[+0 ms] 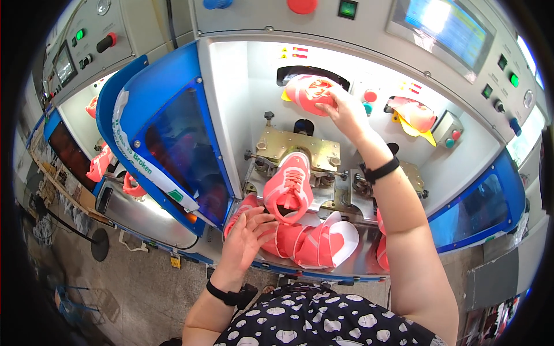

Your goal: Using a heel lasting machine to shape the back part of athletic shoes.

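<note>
My right hand (345,109) reaches up to a pink shoe upper (311,94) that sits on a slot in the machine's back wall. Its thumb and fingers close on the upper's right edge. Below, a laced pink-and-white shoe upper (290,187) lies toe-first at a brass-coloured clamp (300,149), its heel opening toward me. Beside that heel my left hand (248,233) is held palm up with its fingers spread, close to several overlapping pink uppers (306,242) on the metal ledge. Whether its fingertips touch them I cannot tell.
Another pink upper (414,113) sits over a yellow piece at the right station, next to a button box (447,128). A blue-framed door (179,144) stands at the left, another blue guard (479,210) at the right. A control panel with a screen (441,32) runs above.
</note>
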Demonstrator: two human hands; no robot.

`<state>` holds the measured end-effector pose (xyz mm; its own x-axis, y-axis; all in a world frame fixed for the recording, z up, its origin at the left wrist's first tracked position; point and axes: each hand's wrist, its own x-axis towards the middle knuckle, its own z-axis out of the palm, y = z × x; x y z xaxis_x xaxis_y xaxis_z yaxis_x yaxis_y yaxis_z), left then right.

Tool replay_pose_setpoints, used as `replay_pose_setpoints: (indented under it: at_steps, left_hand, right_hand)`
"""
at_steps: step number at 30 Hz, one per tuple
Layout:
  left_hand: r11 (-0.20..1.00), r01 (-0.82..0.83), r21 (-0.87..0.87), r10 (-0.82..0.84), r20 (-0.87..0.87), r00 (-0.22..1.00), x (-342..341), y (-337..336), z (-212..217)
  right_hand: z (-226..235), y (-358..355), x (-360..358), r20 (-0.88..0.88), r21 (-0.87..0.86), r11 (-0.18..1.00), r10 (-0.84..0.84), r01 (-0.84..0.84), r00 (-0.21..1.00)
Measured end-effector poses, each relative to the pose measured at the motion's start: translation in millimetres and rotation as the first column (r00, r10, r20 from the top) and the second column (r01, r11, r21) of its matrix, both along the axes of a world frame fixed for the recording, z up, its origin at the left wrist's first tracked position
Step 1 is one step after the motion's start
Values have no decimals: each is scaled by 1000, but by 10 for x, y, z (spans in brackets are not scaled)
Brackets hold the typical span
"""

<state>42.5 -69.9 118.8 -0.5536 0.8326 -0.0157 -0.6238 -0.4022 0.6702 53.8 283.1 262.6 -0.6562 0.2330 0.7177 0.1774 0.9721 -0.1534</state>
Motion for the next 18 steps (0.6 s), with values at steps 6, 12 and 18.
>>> replay_pose_setpoints:
  at_steps: [6, 12, 18]
  left_hand:
    - [998, -14, -61, 19, 88, 996, -254, -235, -174]
    - [949, -88, -302, 72, -63, 995, -400, -371, -596]
    - [661, -374, -650, 54, -456, 888, -502, -614, -1348]
  right_hand:
    - [137, 289, -516, -141, -158, 987, 15, -37, 990]
    - [-641, 208, 45, -513, 61, 919, -307, 391, 801]
    - [-994, 335, 247, 121, 147, 792, -608, 592, 784]
